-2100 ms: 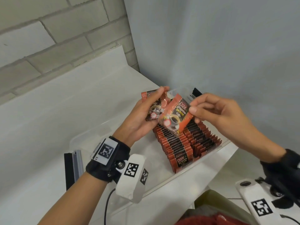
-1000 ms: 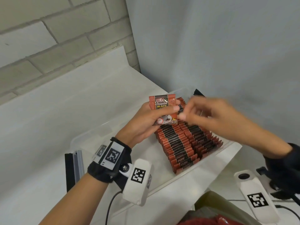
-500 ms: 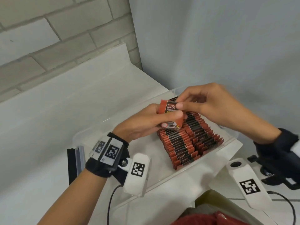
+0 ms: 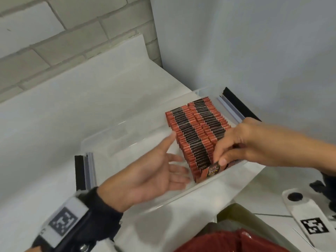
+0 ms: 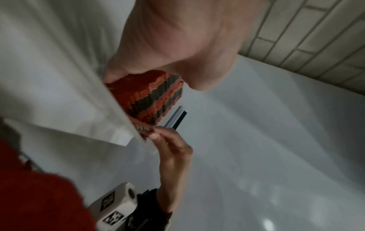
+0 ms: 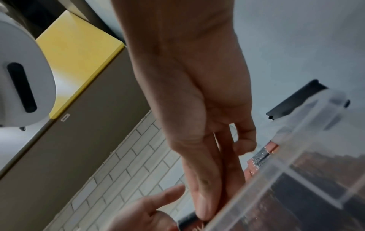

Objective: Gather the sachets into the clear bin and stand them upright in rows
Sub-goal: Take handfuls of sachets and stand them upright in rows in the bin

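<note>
A clear bin [image 4: 209, 192] on the white counter holds two rows of red-and-black sachets [image 4: 192, 135] standing on edge. My right hand [image 4: 219, 161] pinches one sachet [image 4: 211, 171] by its top edge at the near end of the rows, against the bin's front wall. The left wrist view shows the same pinch on the sachet [image 5: 142, 127] by the right hand [image 5: 158, 138]. My left hand [image 4: 169, 160] is open, palm up, empty, just left of the left row. In the right wrist view my right fingers [image 6: 213, 203] point down along the bin wall [image 6: 296, 171].
A black-and-clear rail [image 4: 84, 171] lies left of the bin and another [image 4: 234, 106] at its far right. A brick wall and a grey wall close off the counter behind. Red cloth [image 4: 236, 240] and a white wrist camera [image 4: 305, 215] are near the bottom edge.
My right hand took the last sachet from my left hand and brought it down to the near end of the rows. My left hand opened and dropped beside the left row.
</note>
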The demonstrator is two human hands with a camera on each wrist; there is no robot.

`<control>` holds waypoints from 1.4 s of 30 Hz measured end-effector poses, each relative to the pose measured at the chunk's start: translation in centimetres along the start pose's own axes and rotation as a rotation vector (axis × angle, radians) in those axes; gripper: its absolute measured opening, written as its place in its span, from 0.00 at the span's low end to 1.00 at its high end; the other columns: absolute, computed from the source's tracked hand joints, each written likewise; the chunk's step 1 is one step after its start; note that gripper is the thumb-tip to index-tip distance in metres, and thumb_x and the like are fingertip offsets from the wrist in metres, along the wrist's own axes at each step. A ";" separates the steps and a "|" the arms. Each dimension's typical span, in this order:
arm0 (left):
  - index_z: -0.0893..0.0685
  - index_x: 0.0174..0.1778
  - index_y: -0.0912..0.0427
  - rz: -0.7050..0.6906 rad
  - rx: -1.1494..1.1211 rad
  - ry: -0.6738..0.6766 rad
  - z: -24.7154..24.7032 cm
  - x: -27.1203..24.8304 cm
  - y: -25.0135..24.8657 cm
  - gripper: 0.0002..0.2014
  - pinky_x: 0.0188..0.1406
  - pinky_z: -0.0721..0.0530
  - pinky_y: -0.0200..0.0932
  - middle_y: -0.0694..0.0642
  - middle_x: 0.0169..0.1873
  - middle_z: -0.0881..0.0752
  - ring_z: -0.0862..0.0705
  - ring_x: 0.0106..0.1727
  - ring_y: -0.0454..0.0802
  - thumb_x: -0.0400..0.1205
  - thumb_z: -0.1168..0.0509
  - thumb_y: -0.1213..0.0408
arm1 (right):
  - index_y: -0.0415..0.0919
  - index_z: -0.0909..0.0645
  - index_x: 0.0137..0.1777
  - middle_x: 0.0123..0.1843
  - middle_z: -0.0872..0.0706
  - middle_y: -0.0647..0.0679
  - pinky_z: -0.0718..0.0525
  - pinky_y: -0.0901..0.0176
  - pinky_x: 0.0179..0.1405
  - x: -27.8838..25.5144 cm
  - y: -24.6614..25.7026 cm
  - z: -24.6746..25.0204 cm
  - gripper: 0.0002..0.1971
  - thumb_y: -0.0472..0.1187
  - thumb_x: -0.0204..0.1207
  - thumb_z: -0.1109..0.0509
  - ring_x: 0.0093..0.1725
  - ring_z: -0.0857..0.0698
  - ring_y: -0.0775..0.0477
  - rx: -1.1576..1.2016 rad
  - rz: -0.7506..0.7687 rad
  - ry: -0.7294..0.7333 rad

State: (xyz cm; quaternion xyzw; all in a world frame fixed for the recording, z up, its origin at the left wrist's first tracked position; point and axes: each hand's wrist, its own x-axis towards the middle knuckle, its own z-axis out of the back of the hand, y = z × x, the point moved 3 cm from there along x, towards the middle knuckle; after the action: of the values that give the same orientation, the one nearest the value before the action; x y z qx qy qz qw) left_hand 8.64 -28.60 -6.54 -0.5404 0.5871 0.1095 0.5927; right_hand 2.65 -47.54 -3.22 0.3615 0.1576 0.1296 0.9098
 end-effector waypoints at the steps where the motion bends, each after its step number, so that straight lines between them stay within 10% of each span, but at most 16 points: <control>1: 0.24 0.66 0.66 0.024 -0.012 0.056 -0.3 0.2 0.5 0.39 0.55 0.20 0.48 0.68 0.55 0.18 0.18 0.55 0.62 0.75 0.42 0.32 | 0.54 0.09 0.45 0.41 0.13 0.70 0.22 0.77 0.48 0.2 -0.2 -0.3 0.06 0.41 0.75 0.25 0.48 0.15 0.69 -0.034 0.014 0.049; 10: 0.15 0.52 0.62 0.088 0.071 0.150 -1.4 1.3 1.1 0.38 0.47 0.17 0.40 0.59 0.41 0.10 0.11 0.38 0.48 0.81 0.55 0.31 | 0.57 0.11 0.53 0.42 0.19 0.74 0.31 0.84 0.51 1.7 -1.1 -1.2 0.09 0.42 0.77 0.27 0.51 0.21 0.71 -0.205 -0.022 0.208; 17: 0.35 0.77 0.68 0.083 0.047 0.116 -1.2 1.3 1.0 0.43 0.48 0.18 0.42 0.62 0.42 0.10 0.10 0.40 0.51 0.80 0.51 0.31 | 0.63 0.12 0.39 0.39 0.14 0.63 0.23 0.74 0.47 -0.2 -2.5 2.8 0.10 0.43 0.72 0.22 0.46 0.17 0.65 -0.215 -0.106 0.163; 22: 0.21 0.62 0.67 0.089 0.033 0.135 -1.6 1.6 0.9 0.38 0.42 0.16 0.39 0.62 0.45 0.10 0.10 0.40 0.50 0.81 0.52 0.33 | 0.56 0.11 0.44 0.41 0.16 0.62 0.27 0.79 0.43 0.4 -3.0 1.7 0.07 0.41 0.74 0.25 0.46 0.18 0.63 -0.400 -0.059 0.240; 27: 0.32 0.76 0.69 0.086 0.018 0.105 -1.3 1.7 1.0 0.43 0.45 0.17 0.41 0.64 0.45 0.10 0.10 0.41 0.52 0.80 0.49 0.32 | 0.59 0.10 0.46 0.44 0.21 0.65 0.30 0.82 0.46 0.0 -3.3 2.5 0.06 0.44 0.75 0.25 0.56 0.27 0.68 -0.428 0.019 0.237; 32: 0.23 0.66 0.68 0.094 0.010 0.130 -1.7 1.6 0.9 0.39 0.42 0.15 0.39 0.63 0.45 0.10 0.10 0.39 0.50 0.81 0.52 0.33 | 0.56 0.10 0.47 0.49 0.20 0.64 0.33 0.85 0.47 0.2 -3.5 2.0 0.06 0.43 0.76 0.27 0.57 0.33 0.78 -0.459 0.032 0.255; 37: 0.25 0.70 0.68 0.066 0.047 0.112 -1.4 1.6 0.8 0.41 0.71 0.25 0.48 0.65 0.54 0.11 0.11 0.52 0.53 0.81 0.52 0.32 | 0.66 0.15 0.42 0.43 0.23 0.67 0.31 0.79 0.43 -0.1 -3.1 3.6 0.08 0.47 0.73 0.24 0.55 0.28 0.72 -0.384 -0.069 0.140; 42: 0.18 0.63 0.65 0.065 0.056 0.123 -1.7 1.6 0.8 0.39 0.73 0.28 0.49 0.62 0.56 0.12 0.14 0.55 0.54 0.81 0.53 0.32 | 0.59 0.13 0.46 0.43 0.24 0.72 0.24 0.65 0.49 0.6 -3.1 2.3 0.05 0.45 0.76 0.27 0.54 0.27 0.64 -0.433 -0.042 0.127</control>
State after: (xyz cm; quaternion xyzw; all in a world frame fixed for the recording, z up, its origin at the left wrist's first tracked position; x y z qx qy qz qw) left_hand 7.49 -30.39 -7.83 -0.5100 0.6424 0.0790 0.5665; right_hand 4.49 -50.93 -3.92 0.1455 0.1908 0.1638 0.9569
